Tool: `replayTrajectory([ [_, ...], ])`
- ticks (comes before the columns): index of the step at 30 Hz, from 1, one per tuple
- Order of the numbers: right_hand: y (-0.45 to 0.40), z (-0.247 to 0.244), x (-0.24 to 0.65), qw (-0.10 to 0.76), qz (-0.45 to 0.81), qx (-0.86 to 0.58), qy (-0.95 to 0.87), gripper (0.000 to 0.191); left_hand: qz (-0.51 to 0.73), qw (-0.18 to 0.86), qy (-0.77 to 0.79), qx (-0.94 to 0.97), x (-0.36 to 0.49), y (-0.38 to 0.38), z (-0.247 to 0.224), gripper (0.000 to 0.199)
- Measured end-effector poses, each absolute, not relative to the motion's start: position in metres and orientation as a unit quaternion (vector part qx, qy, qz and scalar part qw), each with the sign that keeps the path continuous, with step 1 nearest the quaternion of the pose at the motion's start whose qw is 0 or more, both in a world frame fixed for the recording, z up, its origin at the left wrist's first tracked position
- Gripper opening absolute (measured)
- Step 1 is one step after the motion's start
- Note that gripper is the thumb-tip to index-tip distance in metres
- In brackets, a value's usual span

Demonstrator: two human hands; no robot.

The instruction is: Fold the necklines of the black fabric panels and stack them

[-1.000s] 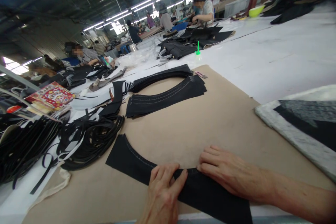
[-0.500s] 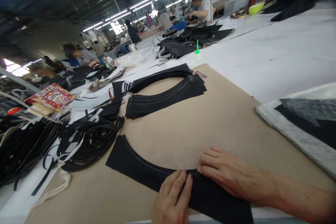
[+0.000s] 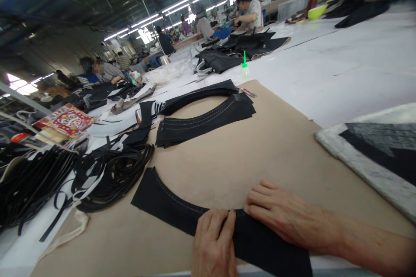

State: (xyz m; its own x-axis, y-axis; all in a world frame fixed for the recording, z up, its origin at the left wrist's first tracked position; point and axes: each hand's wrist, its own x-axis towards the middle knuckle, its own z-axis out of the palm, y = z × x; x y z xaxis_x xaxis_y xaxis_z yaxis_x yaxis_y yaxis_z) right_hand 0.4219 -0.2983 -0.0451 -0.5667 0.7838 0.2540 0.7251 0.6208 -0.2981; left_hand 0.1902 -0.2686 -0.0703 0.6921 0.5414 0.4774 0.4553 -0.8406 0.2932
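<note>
A curved black piece of material (image 3: pixel 175 212) lies flat in front of me, with a pale stitched or marked line along its inner curve. My left hand (image 3: pixel 214 240) presses its bunched fingertips and thumb onto that curved edge near the middle. Just to its right, my right hand (image 3: pixel 276 212) has its fingers curled together and its fingertips on the same edge. Both hands partly cover the piece. Farther back lies a stack of similar curved black pieces (image 3: pixel 208 119), with another curved black stack (image 3: pixel 198 97) behind it.
Brown paper (image 3: pixel 292 151) covers the table under the work. Bundles of black strips (image 3: pixel 117 181) lie at left. Small snips (image 3: pixel 248 92) and a green-tipped bottle (image 3: pixel 245 65) are beyond the stacks. A pale slab (image 3: pixel 354 169) stands at right. A co-worker (image 3: pixel 251 13) sits farther back.
My left hand has shifted slightly right and up along the curved edge, its thumb and fingers bunched closer to the edge. My right hand stays nearly in place.
</note>
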Motion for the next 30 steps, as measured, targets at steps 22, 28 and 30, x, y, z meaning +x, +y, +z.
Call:
replayTrajectory([
  [22, -0.3, -0.045, 0.422, 0.181, 0.083, -0.429, -0.881, 0.016, 0.29, 0.059, 0.279, 0.914, 0.184, -0.26, -0.059, 0.036],
  [28, -0.298, -0.041, 0.422, 0.167, 0.078, -0.424, -0.887, 0.013, 0.278, 0.064, 0.208, 0.936, 0.203, -0.267, -0.065, 0.042],
  [30, -0.297, -0.04, 0.423, 0.164, 0.073, -0.424, -0.888, 0.014, 0.27, 0.07, 0.21, 0.937, 0.204, -0.268, -0.071, 0.043],
])
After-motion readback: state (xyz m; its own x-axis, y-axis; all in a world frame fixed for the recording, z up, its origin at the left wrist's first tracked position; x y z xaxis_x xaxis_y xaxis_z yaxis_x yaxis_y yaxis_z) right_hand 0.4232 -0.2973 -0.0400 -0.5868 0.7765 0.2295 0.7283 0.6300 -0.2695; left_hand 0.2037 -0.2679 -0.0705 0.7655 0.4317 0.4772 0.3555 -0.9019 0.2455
